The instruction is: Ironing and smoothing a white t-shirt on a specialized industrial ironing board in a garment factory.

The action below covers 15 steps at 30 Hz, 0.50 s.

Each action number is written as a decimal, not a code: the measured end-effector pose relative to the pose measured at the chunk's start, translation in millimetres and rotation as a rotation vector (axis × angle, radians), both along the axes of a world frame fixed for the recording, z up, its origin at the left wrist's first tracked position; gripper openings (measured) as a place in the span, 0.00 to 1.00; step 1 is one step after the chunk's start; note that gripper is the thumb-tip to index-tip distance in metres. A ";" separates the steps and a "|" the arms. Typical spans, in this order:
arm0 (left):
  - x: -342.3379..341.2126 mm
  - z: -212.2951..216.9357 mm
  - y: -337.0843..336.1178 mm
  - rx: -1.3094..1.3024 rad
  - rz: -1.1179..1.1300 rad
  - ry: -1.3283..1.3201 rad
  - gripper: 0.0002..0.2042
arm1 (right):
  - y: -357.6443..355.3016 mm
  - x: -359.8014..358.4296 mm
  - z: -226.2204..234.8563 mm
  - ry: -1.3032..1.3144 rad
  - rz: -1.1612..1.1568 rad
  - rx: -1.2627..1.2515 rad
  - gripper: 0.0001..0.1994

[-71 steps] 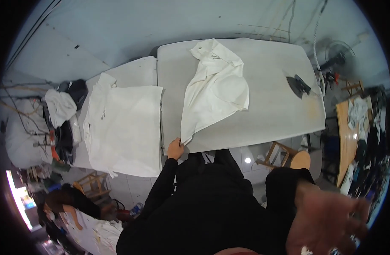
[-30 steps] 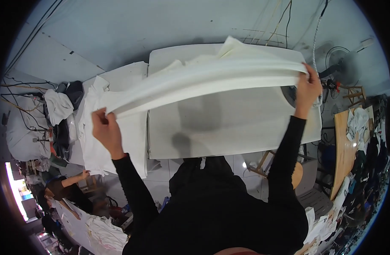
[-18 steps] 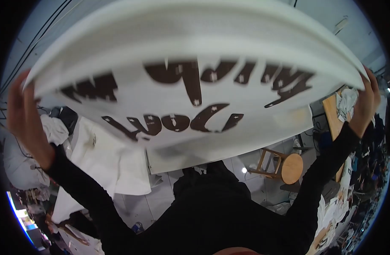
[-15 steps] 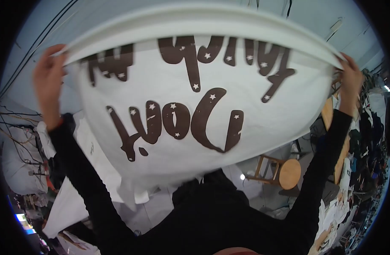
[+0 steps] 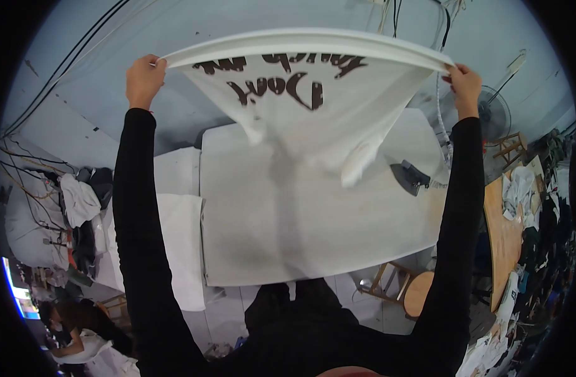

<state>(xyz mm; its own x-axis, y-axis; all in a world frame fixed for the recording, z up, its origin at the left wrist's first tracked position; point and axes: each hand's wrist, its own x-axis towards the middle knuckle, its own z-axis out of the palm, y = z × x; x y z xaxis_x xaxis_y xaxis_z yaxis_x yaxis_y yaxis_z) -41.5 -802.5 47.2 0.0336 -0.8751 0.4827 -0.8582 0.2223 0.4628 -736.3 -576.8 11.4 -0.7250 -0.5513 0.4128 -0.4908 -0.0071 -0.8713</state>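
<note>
Both arms are up high, and the white T-shirt [image 5: 313, 94] is stretched wide in the air above the grey padded surface [image 5: 300, 232], clear of it. The left hand [image 5: 145, 78] grips one end of the shirt's upper edge, fingers curled shut around the cloth. The right hand [image 5: 464, 85] has the other end, fingers pressed together and pinching the fabric. Dark lettering shows on the shirt, upside down from here, and the loose lower part and a sleeve hang down toward the surface without touching it. The shirt's shadow falls as a dark streak down the middle of the surface. On the far right of that surface sits a dark iron [image 5: 412, 177], well apart from the shirt. Just left of the surface lies a stack of white cloth [image 5: 178, 245] on a lower table. A round wooden stool [image 5: 417, 294] stands at the surface's near right corner, and a standing fan [image 5: 494, 116] is beyond its right end.
</note>
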 end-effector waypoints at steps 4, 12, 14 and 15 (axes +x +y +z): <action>29.2 -23.1 32.7 -0.010 0.027 -0.055 0.15 | 14.5 25.8 -23.7 -0.044 0.032 0.019 0.15; 65.5 -289.4 145.2 0.235 0.059 -0.335 0.14 | 121.1 60.7 -290.3 -0.309 -0.045 0.353 0.08; 63.8 -358.2 182.6 0.349 0.095 -0.364 0.13 | 159.2 84.6 -361.5 -0.400 -0.068 0.390 0.07; 76.6 -388.8 205.0 0.411 0.122 -0.390 0.12 | 169.8 111.3 -389.8 -0.481 -0.076 0.414 0.07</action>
